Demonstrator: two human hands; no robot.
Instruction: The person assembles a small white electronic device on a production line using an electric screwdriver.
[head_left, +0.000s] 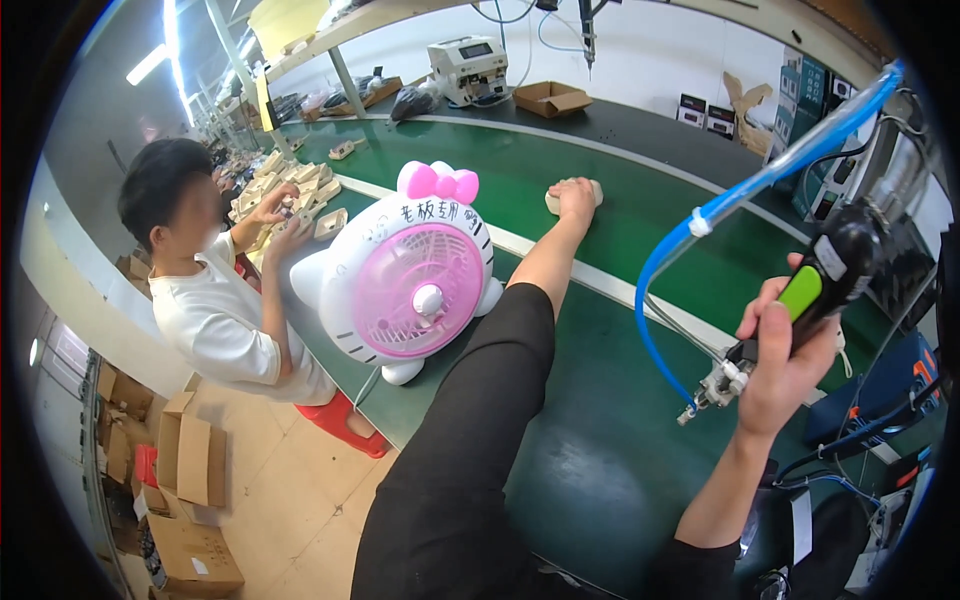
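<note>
My left hand (576, 198) reaches far forward over the green conveyor belt (660, 235), its fingers closed over a beige plastic housing (553, 203) that they partly hide. At the right, my right hand (783, 355) wraps around a black electric screwdriver (835, 262) with a green lever. The tool slants down to the left, and its metal tip (690, 412) hangs above the green worktop (590, 470). A blue air hose (650, 285) loops from the tip up to the upper right.
A pink and white cat-shaped fan (425, 290) stands left of my left arm. Beyond it, a co-worker in a white shirt (215, 325) handles a part beside a pile of beige housings (320, 190). A white machine (470, 72) and an open carton (552, 98) sit on the back shelf.
</note>
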